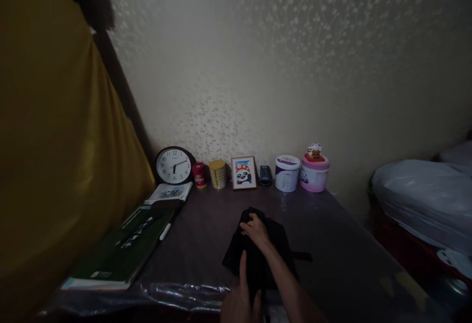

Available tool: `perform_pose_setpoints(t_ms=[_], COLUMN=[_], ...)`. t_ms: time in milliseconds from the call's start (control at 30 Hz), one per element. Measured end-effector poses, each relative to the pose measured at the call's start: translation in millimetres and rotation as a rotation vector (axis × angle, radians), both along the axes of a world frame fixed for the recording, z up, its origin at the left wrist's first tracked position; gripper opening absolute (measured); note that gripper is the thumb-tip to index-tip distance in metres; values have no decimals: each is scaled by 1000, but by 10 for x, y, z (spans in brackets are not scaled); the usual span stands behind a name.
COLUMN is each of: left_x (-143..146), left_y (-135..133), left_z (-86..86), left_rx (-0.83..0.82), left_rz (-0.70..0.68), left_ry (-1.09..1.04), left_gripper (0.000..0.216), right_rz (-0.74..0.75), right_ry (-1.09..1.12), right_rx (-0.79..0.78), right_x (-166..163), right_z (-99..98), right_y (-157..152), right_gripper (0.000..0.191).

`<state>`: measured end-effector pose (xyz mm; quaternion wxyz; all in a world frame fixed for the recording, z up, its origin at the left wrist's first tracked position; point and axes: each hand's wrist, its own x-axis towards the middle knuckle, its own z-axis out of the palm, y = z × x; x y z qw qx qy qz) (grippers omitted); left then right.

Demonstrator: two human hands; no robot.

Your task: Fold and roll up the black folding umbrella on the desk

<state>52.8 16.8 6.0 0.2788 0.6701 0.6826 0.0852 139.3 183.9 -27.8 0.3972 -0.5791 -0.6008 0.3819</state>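
Observation:
A black fabric item with a strap, possibly a bag (275,244), lies near the front middle of the table. My right hand (256,232) reaches over its upper part, fingers curled in and gripping the dark cloth. Lower down, at the table's front edge, is my left hand (238,301). Its index finger points up along the fabric and the thumb stands apart from it; the other fingers are hard to make out in the dim light. The strap (302,256) sticks out to the right onto the tabletop.
On the left of the dark table (206,244) lie a green book (121,249) and a white marker (165,231). Along the wall stand a clock (174,165), a red can (199,175), a gold tin (218,174), a framed panda picture (244,173) and two tubs (287,174).

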Motion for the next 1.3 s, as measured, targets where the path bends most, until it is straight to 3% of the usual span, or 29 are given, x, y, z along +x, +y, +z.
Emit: perform_pose_setpoints(t_ms=[200,333,400,600,700,833,1100,1200,1300], left_x=[86,75,68,73,92,116,147,154,135], left_y=[97,119,118,155,190,216,183,171,162], left_z=[4,-69,-94,-149,-217,-309,-276,-227,-198], left_rx=[-7,-24,-16,-65,-105,-129,-100,-85,-113], left_rz=[-61,-51,-43,-9,18,72,107,124,83], left_ry=[129,136,135,88,109,97,117,126,106], left_gripper=[77,71,68,64,63,65,62,61,61], right_rz=[81,173,250,414,407,339,173,131,218], right_ry=[18,43,19,-220,-304,-417,-646,-696,-701], right_rx=[38,85,152,444,524,561,437,443,479], right_x=[-19,23,63,197,265,338,313,233,130], right_z=[48,118,178,229,164,100,99,109,106], right_y=[-51,-128,-221,-560,-564,-337,204,171,-38], right_gripper=[50,28,18,16,17,24,33,38,37])
